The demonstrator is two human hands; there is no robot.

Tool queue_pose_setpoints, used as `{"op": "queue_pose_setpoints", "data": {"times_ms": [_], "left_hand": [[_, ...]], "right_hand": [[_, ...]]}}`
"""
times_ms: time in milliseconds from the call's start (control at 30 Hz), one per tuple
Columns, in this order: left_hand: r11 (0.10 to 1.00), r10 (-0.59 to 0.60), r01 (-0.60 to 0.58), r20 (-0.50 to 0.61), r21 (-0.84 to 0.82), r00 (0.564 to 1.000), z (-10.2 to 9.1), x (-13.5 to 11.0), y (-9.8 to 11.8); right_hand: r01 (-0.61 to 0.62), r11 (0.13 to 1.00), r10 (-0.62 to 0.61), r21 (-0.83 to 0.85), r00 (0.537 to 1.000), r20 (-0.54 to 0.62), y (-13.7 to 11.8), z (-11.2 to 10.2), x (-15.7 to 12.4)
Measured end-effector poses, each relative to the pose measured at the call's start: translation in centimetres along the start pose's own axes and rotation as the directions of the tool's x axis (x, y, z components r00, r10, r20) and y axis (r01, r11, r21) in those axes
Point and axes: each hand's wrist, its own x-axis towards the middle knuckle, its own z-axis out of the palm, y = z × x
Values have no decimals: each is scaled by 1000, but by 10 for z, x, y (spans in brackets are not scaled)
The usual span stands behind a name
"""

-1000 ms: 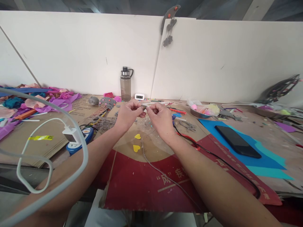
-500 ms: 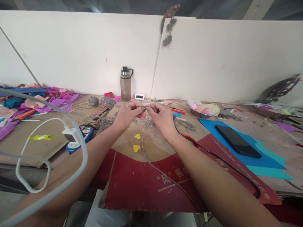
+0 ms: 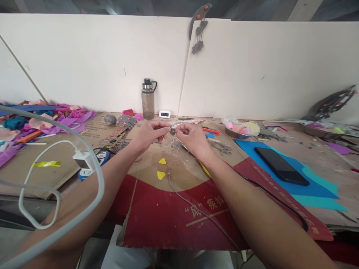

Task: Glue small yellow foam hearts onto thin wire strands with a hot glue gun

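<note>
Over the cardboard, my left hand (image 3: 150, 135) and my right hand (image 3: 194, 139) face each other, a narrow gap between their fingertips. A small dark grey piece (image 3: 173, 131) shows at the right fingertips, which pinch it; its kind is too small to make out. The thumb and forefinger of my left hand are drawn together, and whatever they hold is hidden. Nearer me lie two yellow hearts, an upper heart (image 3: 162, 161) and a lower heart (image 3: 160, 175). A thin grey cord (image 3: 193, 204) runs beside them to the front edge.
A red-and-tan cardboard sheet (image 3: 157, 224) covers the work spot. Behind stand a bottle (image 3: 148, 102) and a small clock (image 3: 164, 114). On the right, a phone (image 3: 282, 165) rests on blue sheets (image 3: 322, 186). A white cable (image 3: 101, 179) hangs close at left; fabric scraps (image 3: 45, 121) lie beyond.
My hands have moved slightly apart, the left fingers coming away from the small dark piece. A yellow strip now shows beside my right forearm.
</note>
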Motion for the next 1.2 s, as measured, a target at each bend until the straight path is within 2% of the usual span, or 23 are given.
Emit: {"op": "queue_pose_setpoints", "data": {"times_ms": [133, 233, 367, 500, 600, 867, 1033, 1200], "left_hand": [[946, 113, -113, 17, 304, 993, 3, -4, 4], [878, 145, -139, 22, 459, 989, 4, -5, 5], [808, 180, -142, -10, 572, 984, 5, -5, 5], [883, 97, -47, -83, 467, 992, 6, -7, 9], [924, 39, -1, -94, 382, 995, 7, -7, 12], [977, 28, -9, -89, 214, 996, 14, -4, 5], [990, -35, 31, 31, 137, 999, 7, -1, 2], [994, -107, 99, 174, 52, 979, -3, 0, 4]], "right_hand": [[108, 972, -109, -207, 994, 6, -2, 2, -5], [175, 928, -183, -329, 983, 7, -4, 2, -6], [228, 920, -221, -318, 974, 56, -5, 2, -8], [201, 952, -195, -232, 980, 50, -6, 1, -10], [179, 963, -175, -200, 984, 42, -5, 2, -9], [14, 999, -14, -34, 1000, 23, -4, 3, -6], [-22, 999, 24, -31, 999, 43, -7, -3, -5], [-30, 996, 41, -84, 991, 126, -10, -9, -3]]}}
